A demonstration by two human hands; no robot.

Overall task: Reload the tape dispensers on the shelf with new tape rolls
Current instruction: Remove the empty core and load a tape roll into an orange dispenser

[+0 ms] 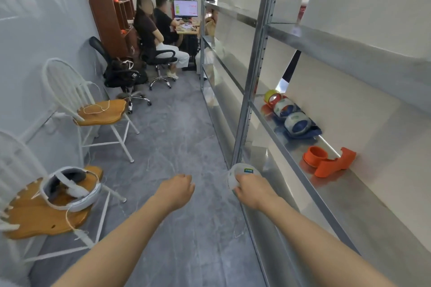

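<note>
At lower centre, the person's right hand (253, 190) is gripping a pale new tape roll (241, 172), fingers curling round its rim. It is carrying the roll just in front of the metal shelf (363, 196), probably because the empty orange dispenser (331, 163) lying at centre right is waiting for it. The left hand (178, 190), beside it over the floor, is curling into a loose fist with nothing showing in it, seemingly free to steady the dispenser. The right fingers are hiding part of the roll, both palms are facing away, and the blue dispensers (299, 126) farther along, already carrying rolls, are looking too small for detail.
</note>
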